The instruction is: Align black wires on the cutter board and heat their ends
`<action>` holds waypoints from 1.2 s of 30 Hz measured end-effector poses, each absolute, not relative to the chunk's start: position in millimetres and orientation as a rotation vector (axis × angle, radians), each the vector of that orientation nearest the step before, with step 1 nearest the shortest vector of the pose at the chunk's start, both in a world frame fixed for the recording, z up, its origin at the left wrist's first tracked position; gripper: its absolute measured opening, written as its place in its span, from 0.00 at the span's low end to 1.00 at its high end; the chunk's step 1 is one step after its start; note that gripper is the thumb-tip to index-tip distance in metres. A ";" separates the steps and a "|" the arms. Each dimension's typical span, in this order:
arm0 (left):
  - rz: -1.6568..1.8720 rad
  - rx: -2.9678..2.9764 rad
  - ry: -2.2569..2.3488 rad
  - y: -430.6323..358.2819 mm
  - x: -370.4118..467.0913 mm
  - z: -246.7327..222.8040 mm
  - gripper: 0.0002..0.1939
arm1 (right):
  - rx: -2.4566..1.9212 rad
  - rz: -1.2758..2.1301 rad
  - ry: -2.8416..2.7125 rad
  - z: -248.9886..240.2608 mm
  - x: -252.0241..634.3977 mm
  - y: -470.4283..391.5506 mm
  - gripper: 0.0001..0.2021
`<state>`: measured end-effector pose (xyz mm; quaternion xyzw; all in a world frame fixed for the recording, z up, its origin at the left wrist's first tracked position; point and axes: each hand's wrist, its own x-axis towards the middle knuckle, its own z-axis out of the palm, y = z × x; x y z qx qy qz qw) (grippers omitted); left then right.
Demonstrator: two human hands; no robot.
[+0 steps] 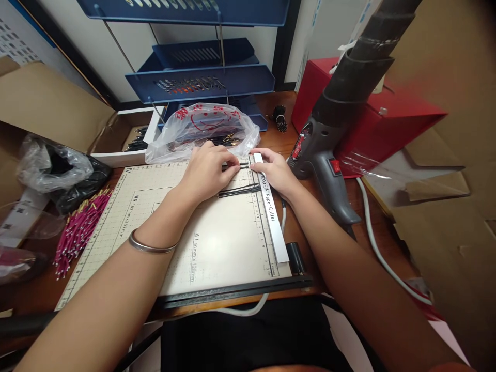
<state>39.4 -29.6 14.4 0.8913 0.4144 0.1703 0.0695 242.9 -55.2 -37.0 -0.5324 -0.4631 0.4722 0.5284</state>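
My left hand [211, 173] is over the upper part of a cream paper cutter board [217, 232], its thumb and fingers closed on thin black cords [243, 166]. These cords run rightward to the white strip marked "Paper Cutter" [273, 222]. At the far end of that strip, my right hand [274, 173] has its thumb and index finger around the edge, close to the cord ends; its other fingers are partly hidden. A second bunch of black cords [239, 191] lies across the board just below, with its right ends at the strip.
Behind the board sits a clear plastic bag [201, 129] with black gold-tipped cords. Magenta cords [83, 227] lie at left. A grey heat gun [329, 155] and a red box [395, 119] stand at right, with a white cable [372, 227]. Blue shelves [201, 82] rise behind.
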 end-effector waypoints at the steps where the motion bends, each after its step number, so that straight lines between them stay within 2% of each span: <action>1: 0.513 2.684 1.253 -29.7 39.4 14.5 0.11 | -1.271 1.127 -1.107 -36.5 242.7 -55.5 0.32; 16: 0.484 2.653 1.258 -30.8 39.8 17.7 0.11 | -1.280 1.095 -1.156 -41.9 244.8 -55.3 0.29; 26: 0.476 2.647 1.299 -33.1 41.1 19.6 0.12 | -1.273 1.104 -1.143 -36.4 241.8 -57.9 0.32; 36: 0.496 2.669 1.265 -30.4 39.6 17.2 0.12 | -1.265 1.116 -1.152 -38.9 242.2 -56.5 0.28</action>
